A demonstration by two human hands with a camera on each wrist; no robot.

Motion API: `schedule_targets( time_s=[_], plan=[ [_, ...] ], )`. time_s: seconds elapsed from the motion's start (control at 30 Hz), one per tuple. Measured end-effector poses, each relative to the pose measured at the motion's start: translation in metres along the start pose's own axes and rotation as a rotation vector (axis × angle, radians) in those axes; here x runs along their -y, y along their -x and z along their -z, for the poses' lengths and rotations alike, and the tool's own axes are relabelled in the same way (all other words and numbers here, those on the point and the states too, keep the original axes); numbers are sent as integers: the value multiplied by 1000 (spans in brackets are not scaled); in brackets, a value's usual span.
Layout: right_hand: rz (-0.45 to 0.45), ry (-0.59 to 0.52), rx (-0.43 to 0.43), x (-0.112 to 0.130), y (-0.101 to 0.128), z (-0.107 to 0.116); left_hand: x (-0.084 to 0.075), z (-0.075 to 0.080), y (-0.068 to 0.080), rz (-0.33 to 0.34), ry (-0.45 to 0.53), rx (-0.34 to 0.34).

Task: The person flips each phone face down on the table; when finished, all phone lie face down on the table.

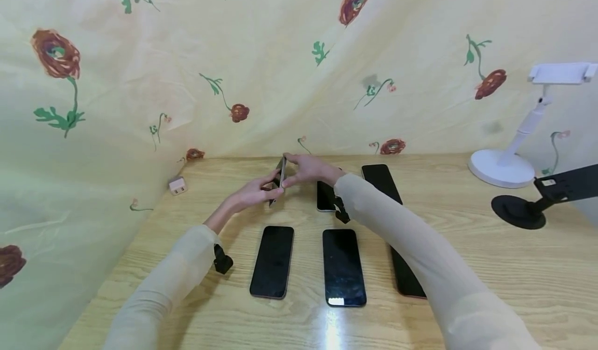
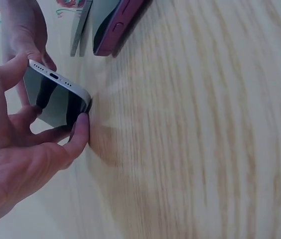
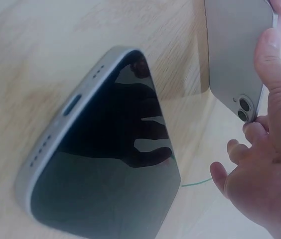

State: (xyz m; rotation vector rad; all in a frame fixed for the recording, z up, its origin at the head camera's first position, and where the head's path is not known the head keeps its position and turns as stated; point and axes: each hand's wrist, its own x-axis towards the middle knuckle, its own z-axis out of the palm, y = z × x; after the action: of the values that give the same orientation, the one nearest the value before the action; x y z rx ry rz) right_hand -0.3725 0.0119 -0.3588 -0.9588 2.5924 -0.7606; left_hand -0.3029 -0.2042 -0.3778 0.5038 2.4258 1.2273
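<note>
Both hands hold one smartphone (image 1: 282, 172) on edge near the back of the table, left of the middle. Its pale back carries two camera lenses in the right wrist view, and its dark screen (image 2: 56, 99) faces the left wrist camera. My left hand (image 1: 252, 192) grips the port end, with the thumb on one long edge and fingertips on the other. At the camera end, my right hand (image 1: 310, 169) pinches the phone, its thumb against the edge by the back. Another phone (image 3: 110, 149) lies screen up close to the right wrist.
Two black-screened phones, a left one (image 1: 272, 261) and a right one (image 1: 344, 267), lie in front. More dark phones (image 1: 380, 178) lie around the right sleeve, partly hidden. A pink charger (image 1: 177, 185) sits back left; a white stand (image 1: 502, 168) and black stand (image 1: 518, 212) stand right.
</note>
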Motion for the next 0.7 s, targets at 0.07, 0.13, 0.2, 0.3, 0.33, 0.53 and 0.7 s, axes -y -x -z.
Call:
schedule_targets(
  time_s=[0.07, 0.13, 0.2, 0.3, 0.33, 0.53, 0.7],
  plan=[
    [8, -18, -4, 1, -1, -1, -2, 1, 1, -15, 57, 12],
    [11, -29, -10, 2, -2, -2, -3, 3, 1, -33, 125, 32],
    [11, -47, -18, 2, -3, -3, -3, 3, 1, -43, 177, 51],
    [2, -67, -25, 2, -4, -6, -4, 4, 1, -34, 224, 73],
    [8, -69, -27, 2, -4, -7, -5, 5, 2, -26, 230, 77],
    [47, -89, -28, 3, -7, -15, -5, 8, 7, 5, 274, 88],
    [54, -112, -31, 7, -9, -22, -3, 10, 8, 5, 299, 93]
  ],
)
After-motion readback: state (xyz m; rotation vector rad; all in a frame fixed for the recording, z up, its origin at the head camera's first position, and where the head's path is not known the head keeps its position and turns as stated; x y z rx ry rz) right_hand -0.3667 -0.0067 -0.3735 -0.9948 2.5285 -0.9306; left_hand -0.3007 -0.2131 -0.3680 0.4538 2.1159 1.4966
